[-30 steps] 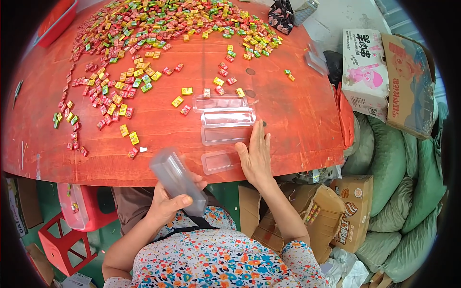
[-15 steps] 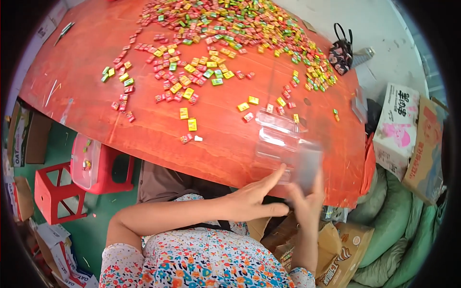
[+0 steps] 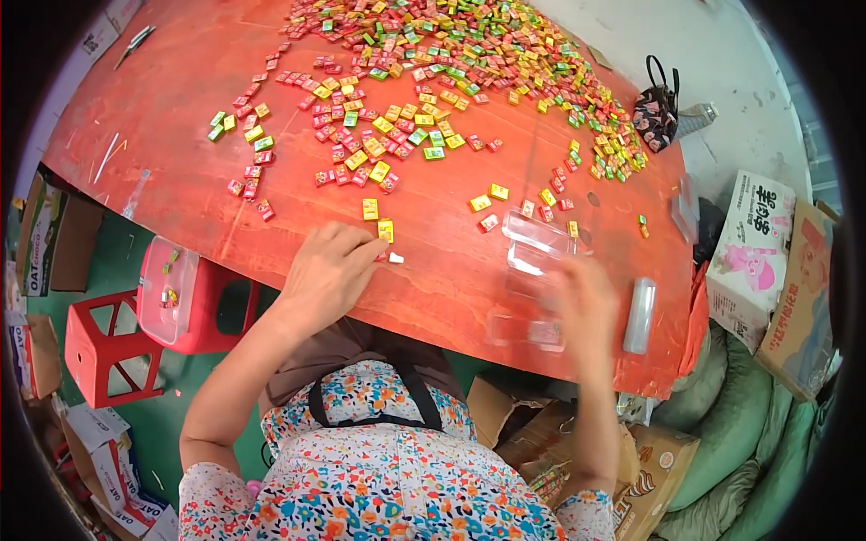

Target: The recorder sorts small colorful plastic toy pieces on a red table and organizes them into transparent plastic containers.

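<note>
My left hand [image 3: 332, 275] rests at the table's near edge, its fingers curled together around a small red box [image 3: 381, 256], mostly hidden under the fingertips. Beside that box lies a small white piece [image 3: 396, 258]. Two small yellow boxes [image 3: 370, 209] sit just beyond these fingers. My right hand [image 3: 586, 311], smeared by motion, is over or beside the clear plastic trays [image 3: 541, 233]; whether it grips one I cannot tell. Right of this hand lies a long clear plastic piece [image 3: 640, 316], apart from it.
A big heap of small red, yellow and green boxes [image 3: 469, 45] covers the far side of the red table [image 3: 433, 302]. Cartons [image 3: 747, 257] stand at the right, near a patterned bag [image 3: 656, 113]. Red stools [image 3: 104, 352] and a lidded tub [image 3: 180, 298] are at the left.
My left hand has moved left, away from the trays, to the small red box. The blurred plastic piece has left my right hand and lies to its right. The view has shifted slightly.
</note>
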Demonstrator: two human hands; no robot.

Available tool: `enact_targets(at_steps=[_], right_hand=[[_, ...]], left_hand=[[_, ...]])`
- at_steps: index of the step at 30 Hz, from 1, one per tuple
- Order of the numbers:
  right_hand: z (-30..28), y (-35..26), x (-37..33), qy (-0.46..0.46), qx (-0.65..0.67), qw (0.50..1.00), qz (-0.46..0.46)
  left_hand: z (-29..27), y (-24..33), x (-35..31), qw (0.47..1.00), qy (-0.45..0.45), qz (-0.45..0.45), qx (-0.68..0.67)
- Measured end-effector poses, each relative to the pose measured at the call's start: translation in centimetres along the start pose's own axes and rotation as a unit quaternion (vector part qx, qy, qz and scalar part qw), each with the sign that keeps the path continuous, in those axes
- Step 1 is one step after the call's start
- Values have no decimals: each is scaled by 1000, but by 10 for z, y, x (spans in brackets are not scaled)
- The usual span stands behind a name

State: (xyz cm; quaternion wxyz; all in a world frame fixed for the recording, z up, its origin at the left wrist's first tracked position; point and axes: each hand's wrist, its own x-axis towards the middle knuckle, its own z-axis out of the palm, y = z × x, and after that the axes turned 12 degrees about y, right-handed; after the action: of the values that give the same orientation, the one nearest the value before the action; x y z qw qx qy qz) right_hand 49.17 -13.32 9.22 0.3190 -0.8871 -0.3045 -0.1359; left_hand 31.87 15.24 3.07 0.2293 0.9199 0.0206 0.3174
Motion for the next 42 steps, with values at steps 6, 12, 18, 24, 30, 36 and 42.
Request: enact_targets(at_steps=[6,12,18,24,30,36,42], right_hand=[[93,-94,-7,-99,19,981,-166],[90,-84,-19,-141,58,966,-207],[-20,-60,-37,-394,-110,893,-187],[3,-69,-13,-315,0,944,-95],[118,-83,18,-62,89,973,-203],[127,-81,21,-116,82,972,-188],[104,-77,20,-240,140,953,-123]], left_hand=[[0,0,1,997,47,-25,59],[-10,-9,-5,993,43,-96,52],[-11,-25,15,988,50,-143,-19],[-7,-35,38,985,-47,-158,-43],[-3,-39,45,993,-64,-92,-44],[2,-35,32,993,-70,-99,-13],[7,7,11,992,13,-114,-60]])
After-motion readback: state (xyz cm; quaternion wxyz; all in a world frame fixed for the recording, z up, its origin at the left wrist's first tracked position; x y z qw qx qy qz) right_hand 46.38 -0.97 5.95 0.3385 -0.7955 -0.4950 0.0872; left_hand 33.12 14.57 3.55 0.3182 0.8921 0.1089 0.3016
